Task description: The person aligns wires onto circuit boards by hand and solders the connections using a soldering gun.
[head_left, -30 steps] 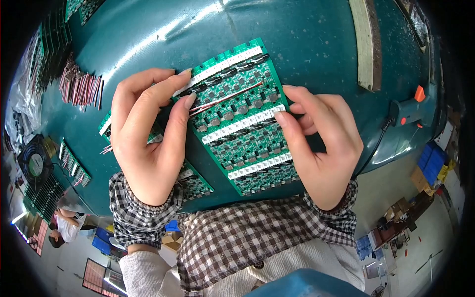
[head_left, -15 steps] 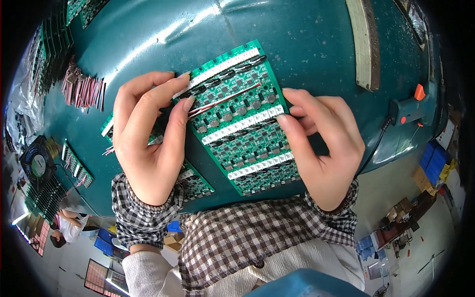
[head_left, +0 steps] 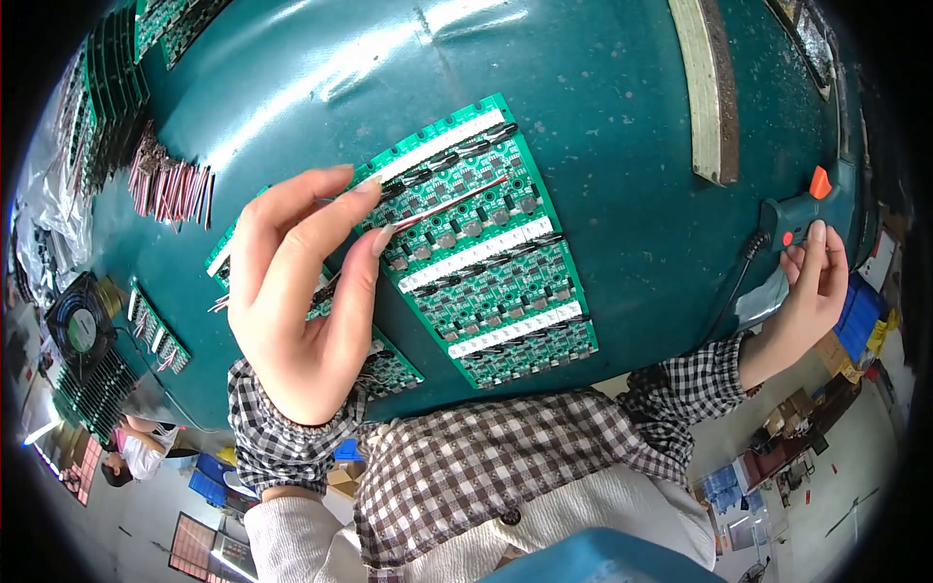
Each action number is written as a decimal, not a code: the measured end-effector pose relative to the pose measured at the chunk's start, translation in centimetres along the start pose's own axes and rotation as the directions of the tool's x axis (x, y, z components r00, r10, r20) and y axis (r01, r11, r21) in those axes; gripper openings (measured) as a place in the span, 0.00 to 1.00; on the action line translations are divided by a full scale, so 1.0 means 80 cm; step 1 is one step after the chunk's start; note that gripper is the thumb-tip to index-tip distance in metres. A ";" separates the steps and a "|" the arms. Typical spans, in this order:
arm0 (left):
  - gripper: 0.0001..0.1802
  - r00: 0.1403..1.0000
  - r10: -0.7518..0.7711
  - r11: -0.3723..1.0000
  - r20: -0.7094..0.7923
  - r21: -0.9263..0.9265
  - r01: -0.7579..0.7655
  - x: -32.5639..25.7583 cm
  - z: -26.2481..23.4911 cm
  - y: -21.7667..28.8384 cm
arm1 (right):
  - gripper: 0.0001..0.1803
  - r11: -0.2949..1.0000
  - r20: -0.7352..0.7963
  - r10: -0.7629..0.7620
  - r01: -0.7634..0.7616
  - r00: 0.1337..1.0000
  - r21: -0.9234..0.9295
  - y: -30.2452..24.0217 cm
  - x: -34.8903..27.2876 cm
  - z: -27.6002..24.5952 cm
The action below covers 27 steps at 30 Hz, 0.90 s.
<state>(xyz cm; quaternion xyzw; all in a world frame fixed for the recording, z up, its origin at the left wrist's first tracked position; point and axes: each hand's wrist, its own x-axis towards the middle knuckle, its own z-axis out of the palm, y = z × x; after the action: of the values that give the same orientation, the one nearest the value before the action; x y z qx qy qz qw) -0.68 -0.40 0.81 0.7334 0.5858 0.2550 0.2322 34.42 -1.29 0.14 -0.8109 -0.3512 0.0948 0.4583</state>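
Observation:
A green circuit board panel (head_left: 505, 274) with white connector rows and black component strips lies tilted in front of me. My left hand (head_left: 306, 282) is closed at its upper left edge, thumb and fingertips on the board. Thin red and white wires (head_left: 452, 202) run across the panel from near the thumb. Far to the right, my right hand (head_left: 818, 282) has its fingers drawn together at the lower edge of a dark green corded tool (head_left: 789, 214) with an orange tip and red button. What those fingers grip is hidden. Another board (head_left: 394, 367) lies partly under my left hand.
A bundle of red, black and white wires (head_left: 173, 189) lies at the left, beside a rack of upright boards (head_left: 112, 87). A black fan (head_left: 80, 321) and a small board (head_left: 160, 330) are lower left. A long pale bar (head_left: 711, 97) lies at the upper right.
My right hand has left the panel's right edge and moved far right to the dark green tool. My left hand stays at the panel's upper left edge.

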 end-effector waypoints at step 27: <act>0.26 0.982 0.153 0.964 0.107 0.202 -0.172 -0.003 0.048 0.045 | 0.21 0.997 -0.053 0.057 -0.054 0.997 0.053 0.008 0.004 0.008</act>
<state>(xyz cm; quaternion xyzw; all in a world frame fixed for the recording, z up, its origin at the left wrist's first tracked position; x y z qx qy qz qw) 4.38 -1.52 0.17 0.8102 0.5362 0.1764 0.1580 34.70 -0.86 -0.68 -0.8106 -0.3135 0.0943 0.4856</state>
